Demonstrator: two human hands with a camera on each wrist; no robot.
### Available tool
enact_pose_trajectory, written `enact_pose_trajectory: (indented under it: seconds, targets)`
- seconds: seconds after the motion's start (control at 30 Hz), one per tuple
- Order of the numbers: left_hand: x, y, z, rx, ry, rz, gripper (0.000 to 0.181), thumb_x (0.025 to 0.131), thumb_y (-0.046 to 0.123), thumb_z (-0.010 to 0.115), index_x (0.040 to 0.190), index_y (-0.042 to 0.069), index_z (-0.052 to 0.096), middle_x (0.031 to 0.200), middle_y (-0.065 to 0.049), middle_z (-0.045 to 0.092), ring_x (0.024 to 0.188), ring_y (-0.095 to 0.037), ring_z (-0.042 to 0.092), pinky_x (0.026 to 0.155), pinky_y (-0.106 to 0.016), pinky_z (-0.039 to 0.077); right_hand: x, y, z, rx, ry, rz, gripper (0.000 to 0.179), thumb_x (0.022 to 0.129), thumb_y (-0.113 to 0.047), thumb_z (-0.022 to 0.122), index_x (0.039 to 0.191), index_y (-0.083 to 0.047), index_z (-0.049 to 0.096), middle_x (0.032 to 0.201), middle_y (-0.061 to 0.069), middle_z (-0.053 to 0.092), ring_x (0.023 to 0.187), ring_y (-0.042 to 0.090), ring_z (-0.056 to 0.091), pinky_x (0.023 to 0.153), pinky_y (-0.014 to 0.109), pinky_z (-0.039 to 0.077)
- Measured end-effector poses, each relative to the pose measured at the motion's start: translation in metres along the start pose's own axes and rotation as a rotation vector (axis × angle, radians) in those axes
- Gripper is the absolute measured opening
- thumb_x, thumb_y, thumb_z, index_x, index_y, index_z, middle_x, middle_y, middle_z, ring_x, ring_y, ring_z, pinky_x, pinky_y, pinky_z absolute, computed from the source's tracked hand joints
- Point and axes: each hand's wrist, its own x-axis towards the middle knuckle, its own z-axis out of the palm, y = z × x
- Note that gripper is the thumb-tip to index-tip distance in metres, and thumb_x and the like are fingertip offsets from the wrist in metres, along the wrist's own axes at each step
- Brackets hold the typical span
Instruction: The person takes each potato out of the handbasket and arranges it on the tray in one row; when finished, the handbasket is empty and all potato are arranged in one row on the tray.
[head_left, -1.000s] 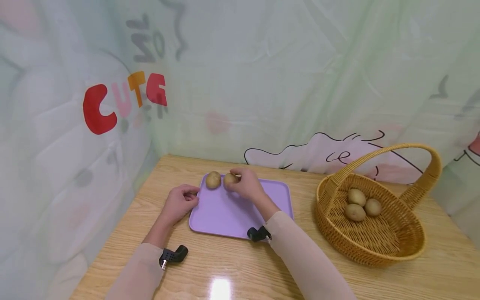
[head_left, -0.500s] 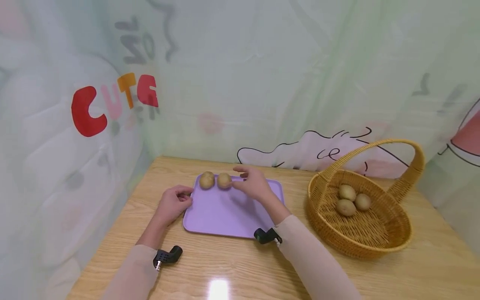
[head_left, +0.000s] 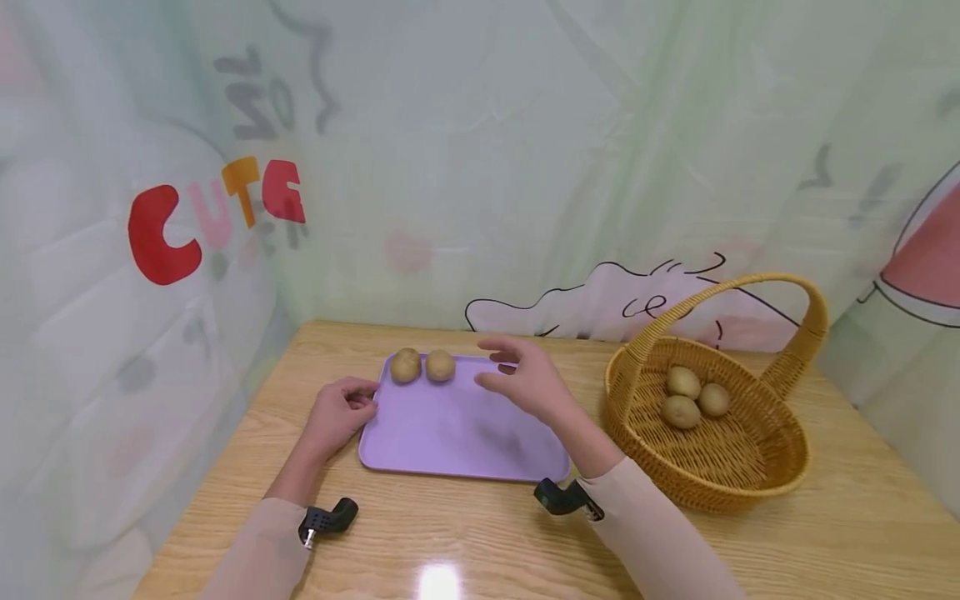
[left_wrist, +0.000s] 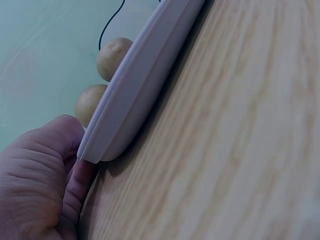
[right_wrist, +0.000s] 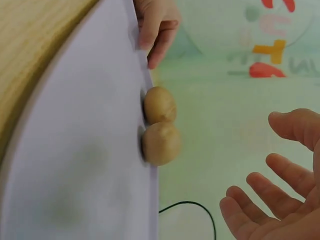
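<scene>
Two potatoes, a left one [head_left: 405, 366] and a right one [head_left: 440, 366], sit side by side at the far left corner of a purple tray [head_left: 450, 437]. My left hand [head_left: 339, 417] pinches the tray's left rim; in the left wrist view the thumb [left_wrist: 62, 132] lies at the rim's top and the fingers go below it. Over the tray's right half hovers my right hand [head_left: 528, 383], holding nothing, its fingers spread and apart from the potatoes. The right wrist view shows those fingers [right_wrist: 275, 195] loosely bent.
To the right of the tray stands a wicker basket [head_left: 720, 496] with a tall arched handle [head_left: 720, 292]; several potatoes, three of them visible [head_left: 681, 412], lie inside. The wooden table [head_left: 465, 533] ends at a printed curtain [head_left: 480, 167] behind and at the left.
My right hand has let go of the right potato and moved away to the right, fingers spreading. My left hand stays at the tray rim. The head view has turned slightly right.
</scene>
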Motion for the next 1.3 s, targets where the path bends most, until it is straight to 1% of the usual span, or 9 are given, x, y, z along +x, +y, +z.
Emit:
enact_pose_trajectory:
  seconds: [0.17, 0.37, 0.53, 0.77, 0.83, 0.9, 1.0, 1.13, 1.3]
  targets:
    - [0.000, 0.000, 0.001, 0.020, -0.008, -0.007, 0.027, 0.083, 0.002, 0.070, 0.111, 0.001, 0.070, 0.098, -0.010, 0.067, 0.082, -0.019, 0.061, 0.069, -0.023, 0.052, -0.023, -0.007, -0.014, 0.013, -0.002, -0.003, 0.048, 0.080, -0.018, 0.078, 0.126, -0.015, 0.064, 0.125, 0.002, 0.062, 0.116, 0.025, 0.059, 0.098, 0.038, 0.046]
    - [0.001, -0.001, -0.001, 0.026, -0.004, 0.002, 0.027, 0.083, 0.002, 0.070, 0.111, 0.000, 0.070, 0.097, -0.011, 0.067, 0.082, -0.019, 0.062, 0.068, -0.023, 0.053, -0.047, -0.009, -0.035, 0.094, -0.029, -0.046, 0.049, 0.082, -0.013, 0.077, 0.128, -0.011, 0.062, 0.128, 0.005, 0.060, 0.118, 0.026, 0.057, 0.100, 0.041, 0.045]
    - [0.000, 0.000, -0.003, 0.036, -0.016, 0.004, 0.028, 0.084, 0.002, 0.069, 0.112, 0.000, 0.070, 0.099, -0.012, 0.067, 0.083, -0.019, 0.062, 0.069, -0.022, 0.053, -0.067, -0.008, -0.054, 0.115, -0.027, -0.038, 0.049, 0.082, -0.013, 0.077, 0.128, -0.010, 0.061, 0.128, 0.007, 0.060, 0.117, 0.024, 0.057, 0.097, 0.036, 0.046]
    - [-0.001, 0.003, -0.003, 0.022, -0.023, -0.006, 0.029, 0.084, 0.003, 0.069, 0.113, 0.000, 0.069, 0.099, -0.012, 0.066, 0.083, -0.020, 0.061, 0.068, -0.022, 0.052, -0.099, -0.007, -0.089, 0.098, -0.001, -0.055, 0.045, 0.085, -0.013, 0.076, 0.126, -0.005, 0.061, 0.124, 0.010, 0.062, 0.113, 0.021, 0.061, 0.094, 0.035, 0.048]
    - [-0.001, 0.004, -0.003, 0.022, -0.031, -0.008, 0.029, 0.085, 0.003, 0.068, 0.113, -0.001, 0.069, 0.099, -0.012, 0.066, 0.083, -0.020, 0.061, 0.068, -0.021, 0.052, -0.106, -0.006, -0.101, 0.088, -0.003, -0.056, 0.047, 0.086, -0.013, 0.075, 0.129, -0.005, 0.059, 0.127, 0.010, 0.060, 0.113, 0.020, 0.060, 0.092, 0.032, 0.049]
    - [-0.001, 0.003, -0.006, 0.027, -0.026, -0.006, 0.029, 0.085, 0.003, 0.068, 0.113, -0.001, 0.069, 0.098, -0.012, 0.066, 0.083, -0.020, 0.061, 0.068, -0.021, 0.052, -0.109, -0.005, -0.110, 0.078, -0.016, -0.058, 0.049, 0.087, -0.013, 0.074, 0.132, -0.006, 0.057, 0.130, 0.010, 0.059, 0.115, 0.018, 0.060, 0.091, 0.030, 0.050]
    - [-0.001, 0.002, -0.011, 0.038, -0.011, -0.003, 0.029, 0.084, 0.002, 0.068, 0.113, -0.001, 0.069, 0.097, -0.012, 0.066, 0.083, -0.021, 0.061, 0.068, -0.021, 0.051, -0.107, -0.003, -0.117, 0.086, -0.048, -0.072, 0.051, 0.088, -0.013, 0.072, 0.136, -0.007, 0.054, 0.134, 0.011, 0.057, 0.117, 0.018, 0.058, 0.091, 0.028, 0.049]
    - [-0.003, -0.003, -0.015, 0.051, -0.008, -0.008, 0.029, 0.085, 0.002, 0.067, 0.114, -0.001, 0.068, 0.097, -0.012, 0.066, 0.083, -0.021, 0.060, 0.067, -0.021, 0.051, -0.099, -0.001, -0.120, 0.089, -0.059, -0.061, 0.047, 0.090, -0.014, 0.071, 0.134, -0.010, 0.056, 0.130, 0.008, 0.060, 0.116, 0.019, 0.059, 0.089, 0.027, 0.050]
    - [-0.005, -0.007, -0.013, 0.049, -0.001, -0.020, 0.029, 0.085, 0.002, 0.068, 0.114, 0.000, 0.069, 0.096, -0.011, 0.066, 0.082, -0.020, 0.060, 0.067, -0.021, 0.051, -0.084, 0.000, -0.119, 0.099, -0.054, -0.044, 0.043, 0.090, -0.013, 0.070, 0.131, -0.010, 0.059, 0.126, 0.006, 0.062, 0.118, 0.025, 0.057, 0.088, 0.027, 0.051]
